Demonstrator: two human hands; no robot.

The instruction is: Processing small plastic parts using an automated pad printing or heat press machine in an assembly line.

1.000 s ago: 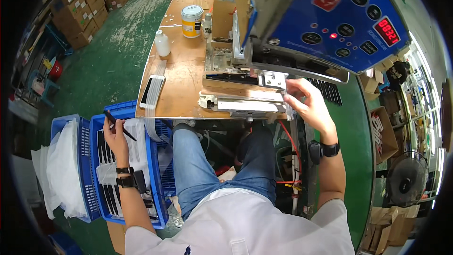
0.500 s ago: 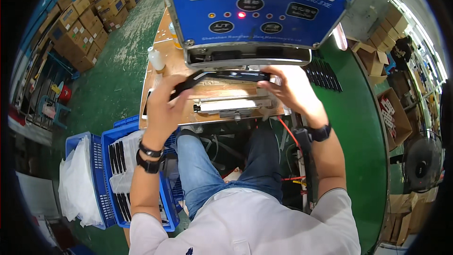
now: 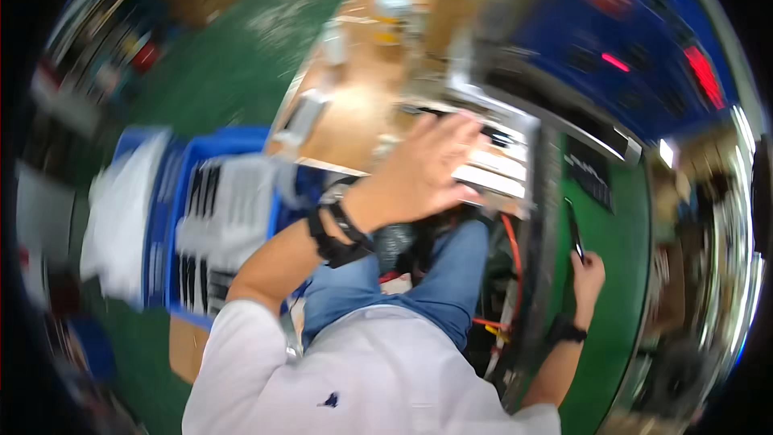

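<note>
My left hand (image 3: 427,165) reaches across the machine's light-coloured bed (image 3: 499,169) at the table's right end. Its fingers are stretched out with nothing seen in them, though motion blurs them; I cannot tell if they touch the bed. Off to the right, my right hand (image 3: 589,272) is closed on the lower end of a long glossy black bar (image 3: 572,221), held over the green surface (image 3: 620,274). A row of similar black bars (image 3: 589,173) lies just beyond it.
The blue machine housing (image 3: 564,40) with red lights hangs at upper right. On the wooden table (image 3: 354,113) stand a white bottle (image 3: 333,42) and a yellow-and-white container (image 3: 390,20). Blue crates (image 3: 179,209) at left hold black bars and white wrapping. A red hose (image 3: 515,254) hangs by my knee.
My view has turned right. My left hand has let go of the black bar and moved over the machine bed. The right hand has carried the bar out to the right.
</note>
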